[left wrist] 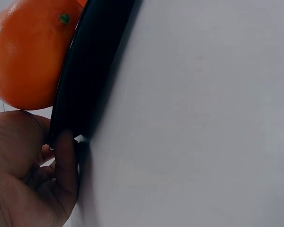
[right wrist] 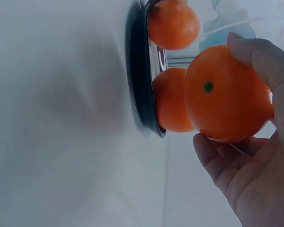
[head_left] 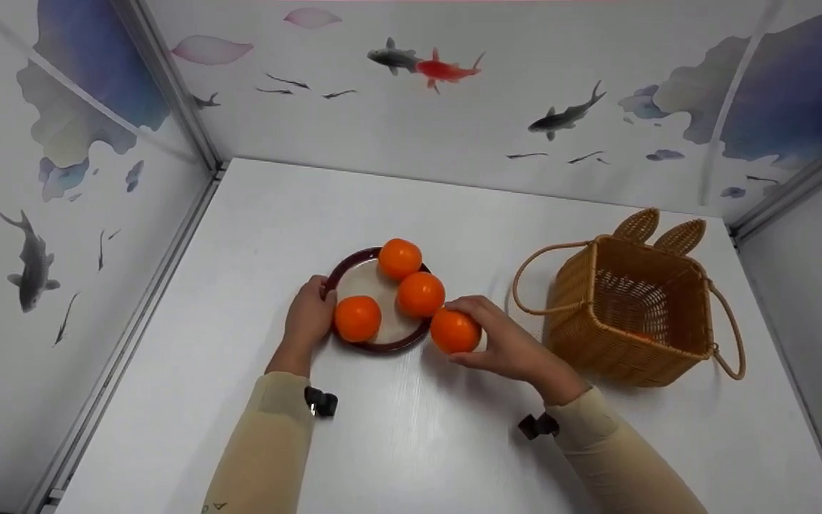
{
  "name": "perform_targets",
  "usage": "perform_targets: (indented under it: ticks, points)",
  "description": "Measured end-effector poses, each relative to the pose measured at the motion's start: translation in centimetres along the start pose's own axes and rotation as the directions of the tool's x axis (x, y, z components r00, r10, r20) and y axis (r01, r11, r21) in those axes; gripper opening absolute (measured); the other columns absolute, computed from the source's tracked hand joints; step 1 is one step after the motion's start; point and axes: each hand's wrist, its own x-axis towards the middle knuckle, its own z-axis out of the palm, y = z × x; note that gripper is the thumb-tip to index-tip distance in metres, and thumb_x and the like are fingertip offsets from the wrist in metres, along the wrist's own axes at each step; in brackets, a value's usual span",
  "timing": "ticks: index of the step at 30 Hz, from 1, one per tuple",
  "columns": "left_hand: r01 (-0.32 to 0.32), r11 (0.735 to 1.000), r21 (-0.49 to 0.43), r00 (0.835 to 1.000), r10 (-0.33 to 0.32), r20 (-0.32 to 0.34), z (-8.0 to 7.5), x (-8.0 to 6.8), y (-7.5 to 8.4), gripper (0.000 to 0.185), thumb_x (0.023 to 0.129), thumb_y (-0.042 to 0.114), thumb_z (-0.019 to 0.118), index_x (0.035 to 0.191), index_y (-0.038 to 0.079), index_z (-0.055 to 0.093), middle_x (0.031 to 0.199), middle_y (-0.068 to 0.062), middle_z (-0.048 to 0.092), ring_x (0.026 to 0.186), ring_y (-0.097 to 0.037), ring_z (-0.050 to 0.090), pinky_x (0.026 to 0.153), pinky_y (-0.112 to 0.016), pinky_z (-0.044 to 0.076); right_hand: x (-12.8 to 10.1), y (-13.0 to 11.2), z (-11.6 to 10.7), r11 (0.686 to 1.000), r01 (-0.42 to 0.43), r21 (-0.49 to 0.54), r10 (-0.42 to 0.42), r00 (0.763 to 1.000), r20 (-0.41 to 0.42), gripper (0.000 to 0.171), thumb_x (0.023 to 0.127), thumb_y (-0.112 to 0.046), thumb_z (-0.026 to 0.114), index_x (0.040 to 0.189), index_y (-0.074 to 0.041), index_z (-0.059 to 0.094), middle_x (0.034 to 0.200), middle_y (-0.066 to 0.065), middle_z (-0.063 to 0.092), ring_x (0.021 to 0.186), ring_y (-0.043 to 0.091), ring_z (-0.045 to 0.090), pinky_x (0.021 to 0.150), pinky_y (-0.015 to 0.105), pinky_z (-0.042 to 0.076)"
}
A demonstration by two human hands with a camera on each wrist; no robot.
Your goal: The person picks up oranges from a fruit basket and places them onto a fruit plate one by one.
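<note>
A round plate (head_left: pixel 386 348) with a dark red rim and pale inside stands on the table with three oranges on it: one at the back (head_left: pixel 400 258), one at the right (head_left: pixel 421 295), one at the front left (head_left: pixel 358 319). My left hand (head_left: pixel 309 314) pinches the plate's left rim; the left wrist view shows fingers (left wrist: pixel 66 165) against its dark outer side. Between thumb and fingers my right hand (head_left: pixel 500 339) holds another orange (right wrist: pixel 227 94), just off the plate's right edge. Its green stem spot shows in the right wrist view.
At the right stands a woven wicker basket (head_left: pixel 575 335) with two ear shapes at its back and a looped handle on either side. A bit of orange colour shows inside it. Printed wall panels (head_left: pixel 454 135) enclose the white table (head_left: pixel 411 442) at back and sides.
</note>
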Motion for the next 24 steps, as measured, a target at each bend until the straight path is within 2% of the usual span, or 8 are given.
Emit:
perform_targets:
  ticks: [7,14,19,24]
  points:
    - [-0.017,1.0,0.0,1.0,0.017,-0.021,0.0,-0.1,0.1,0.038,0.108,0.025,0.05,0.141,0.006,0.054,0.137,-0.017,0.062,0.125,-0.033,0.058,0.114,-0.05,0.044,1.1,0.3,2.0,1.0,0.0,-0.003,0.0,1.0,0.005,0.07,0.084,-0.018,0.088,0.143,-0.022,0.05,0.144,0.001,0.051,0.132,0.02,0.051,0.111,0.046,0.049]
    - [-0.021,1.0,-0.012,1.0,0.021,-0.017,0.0,0.0,0.2,0.037,0.108,0.024,0.051,0.14,0.006,0.055,0.135,-0.017,0.063,0.123,-0.032,0.058,0.112,-0.05,0.045,1.6,0.5,2.5,0.999,-0.035,0.01,0.035,0.999,-0.002,0.071,0.084,-0.017,0.087,0.144,-0.026,0.049,0.145,0.003,0.048,0.131,0.024,0.052,0.11,0.048,0.049]
    - [-0.021,1.0,-0.003,1.0,0.021,-0.022,0.0,0.1,0.1,0.035,0.108,0.024,0.051,0.138,0.007,0.056,0.13,-0.017,0.065,0.117,-0.031,0.06,0.107,-0.049,0.048,2.0,0.7,2.7,0.997,-0.073,-0.005,0.073,0.997,-0.012,0.073,0.085,-0.018,0.087,0.146,-0.027,0.049,0.145,0.007,0.046,0.13,0.028,0.054,0.111,0.048,0.048]
    - [-0.014,1.0,-0.012,1.0,0.014,-0.021,0.1,0.0,0.0,0.035,0.108,0.024,0.051,0.138,0.007,0.056,0.131,-0.016,0.065,0.117,-0.031,0.06,0.107,-0.049,0.047,2.7,0.6,2.7,0.994,-0.105,-0.029,0.105,0.994,-0.006,0.074,0.087,-0.021,0.086,0.15,-0.027,0.047,0.145,0.008,0.044,0.131,0.03,0.054,0.112,0.048,0.048]
